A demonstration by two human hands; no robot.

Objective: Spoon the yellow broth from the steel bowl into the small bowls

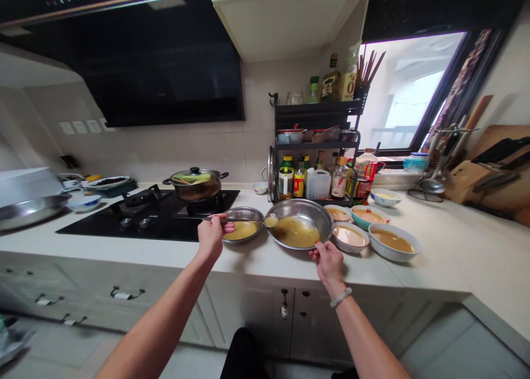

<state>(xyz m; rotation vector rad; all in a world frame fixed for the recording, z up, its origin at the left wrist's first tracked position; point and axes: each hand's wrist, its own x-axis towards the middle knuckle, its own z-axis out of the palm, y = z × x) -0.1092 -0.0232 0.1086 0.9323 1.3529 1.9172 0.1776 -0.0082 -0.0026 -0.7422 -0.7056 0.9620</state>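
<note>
My left hand point(212, 237) is closed around the handle of a metal ladle point(271, 221), whose bowl carries yellowish liquid. The ladle's bowl is at the left rim of a large steel basin point(325, 213), which is tilted and holds more of the liquid. With its fingers closed on the basin's near right rim, my right hand point(328, 261) grips it. A smaller steel bowl point(254, 238) of yellow liquid stands under the ladle's handle, just left of the basin. Right of the basin, a white bowl point(364, 242) contains pale pinkish liquid.
A larger white bowl point(415, 247) holds brownish liquid, with a green bowl point(358, 218) behind it. On the black hob point(103, 224) stands a lidded pot point(199, 188). Bottles fill the black rack point(317, 145). A knife block point(464, 175) stands at the right.
</note>
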